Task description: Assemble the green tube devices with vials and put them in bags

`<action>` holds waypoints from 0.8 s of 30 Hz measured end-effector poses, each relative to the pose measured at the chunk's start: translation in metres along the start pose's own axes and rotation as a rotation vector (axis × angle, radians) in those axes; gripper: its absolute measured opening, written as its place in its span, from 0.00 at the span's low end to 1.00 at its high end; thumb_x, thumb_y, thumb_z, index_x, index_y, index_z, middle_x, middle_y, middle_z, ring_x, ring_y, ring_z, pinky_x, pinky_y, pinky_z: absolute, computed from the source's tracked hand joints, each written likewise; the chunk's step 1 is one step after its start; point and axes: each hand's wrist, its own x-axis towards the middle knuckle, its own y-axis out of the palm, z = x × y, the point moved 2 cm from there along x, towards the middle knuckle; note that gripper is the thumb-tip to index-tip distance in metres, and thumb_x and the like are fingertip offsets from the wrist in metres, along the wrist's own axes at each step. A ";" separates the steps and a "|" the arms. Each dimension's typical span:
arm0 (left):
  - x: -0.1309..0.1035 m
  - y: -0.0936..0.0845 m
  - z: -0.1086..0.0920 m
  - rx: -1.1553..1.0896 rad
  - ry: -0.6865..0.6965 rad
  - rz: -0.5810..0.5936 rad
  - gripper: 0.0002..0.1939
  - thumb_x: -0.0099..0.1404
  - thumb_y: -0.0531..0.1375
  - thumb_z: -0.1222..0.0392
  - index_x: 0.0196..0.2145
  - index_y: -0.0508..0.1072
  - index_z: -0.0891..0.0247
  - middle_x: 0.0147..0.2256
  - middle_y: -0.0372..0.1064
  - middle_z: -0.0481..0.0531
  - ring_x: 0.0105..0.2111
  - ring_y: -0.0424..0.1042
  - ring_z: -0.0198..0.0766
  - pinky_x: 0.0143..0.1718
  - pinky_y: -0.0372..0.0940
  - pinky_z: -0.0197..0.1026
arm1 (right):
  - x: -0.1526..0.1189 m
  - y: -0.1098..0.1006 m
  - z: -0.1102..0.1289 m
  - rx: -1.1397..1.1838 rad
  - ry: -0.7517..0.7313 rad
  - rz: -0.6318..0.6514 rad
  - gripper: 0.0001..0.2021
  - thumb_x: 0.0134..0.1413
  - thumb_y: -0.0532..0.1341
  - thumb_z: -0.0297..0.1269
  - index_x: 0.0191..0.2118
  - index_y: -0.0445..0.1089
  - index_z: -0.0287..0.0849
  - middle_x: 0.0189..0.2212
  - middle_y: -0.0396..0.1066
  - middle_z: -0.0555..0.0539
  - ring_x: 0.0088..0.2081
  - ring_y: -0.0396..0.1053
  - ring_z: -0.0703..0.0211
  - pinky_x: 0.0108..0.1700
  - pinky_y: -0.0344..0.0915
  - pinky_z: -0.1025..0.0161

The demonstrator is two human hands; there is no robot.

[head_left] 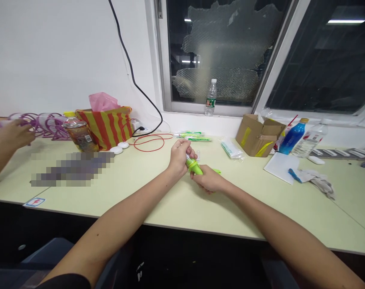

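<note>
A: How do your hands stand?

B: Your left hand [180, 157] has its fingers curled closed around the clear upper end of a green tube [196, 167]. Your right hand [208, 178] wraps its lower end, fingers bent in around it. How hard either one squeezes, I can't tell.

A: And where is the tube?

B: Tilted between your two hands, above the pale table [134, 202]. Your fingers hide much of it.

A: What could go wrong?

B: Slipping, I'd judge. The tube looks smooth, so an uneven pull from you could make one end jump loose. If it drops, its round shape could let it roll towards the table's near edge. Squeezing too hard might crack the clear end, if it is thin.

A: Anything else?

B: A green strip [216, 171] shows just beyond your right hand. You could bend or knock it; I can't tell whether it joins the tube.
</note>
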 end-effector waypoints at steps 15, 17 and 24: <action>0.010 -0.008 0.007 -0.026 -0.030 -0.006 0.19 0.51 0.70 0.58 0.29 0.62 0.63 0.20 0.61 0.42 0.22 0.68 0.32 0.31 0.66 0.39 | 0.001 -0.010 0.002 -0.382 -0.001 -0.199 0.07 0.55 0.54 0.31 0.41 0.63 0.42 0.25 0.64 0.50 0.25 0.63 0.60 0.28 0.58 0.65; 0.005 -0.004 0.002 -0.044 -0.065 0.139 0.15 0.52 0.69 0.61 0.31 0.66 0.64 0.22 0.66 0.45 0.29 0.73 0.37 0.36 0.68 0.42 | -0.003 -0.007 -0.001 0.053 0.012 0.109 0.06 0.55 0.54 0.34 0.40 0.60 0.45 0.18 0.53 0.58 0.16 0.51 0.67 0.20 0.52 0.69; -0.004 0.002 -0.010 -0.111 -0.220 0.385 0.09 0.57 0.64 0.60 0.32 0.67 0.64 0.16 0.57 0.40 0.16 0.62 0.28 0.20 0.61 0.33 | -0.012 0.015 0.002 0.737 0.009 0.710 0.07 0.53 0.57 0.34 0.38 0.59 0.47 0.13 0.44 0.63 0.12 0.34 0.70 0.12 0.41 0.74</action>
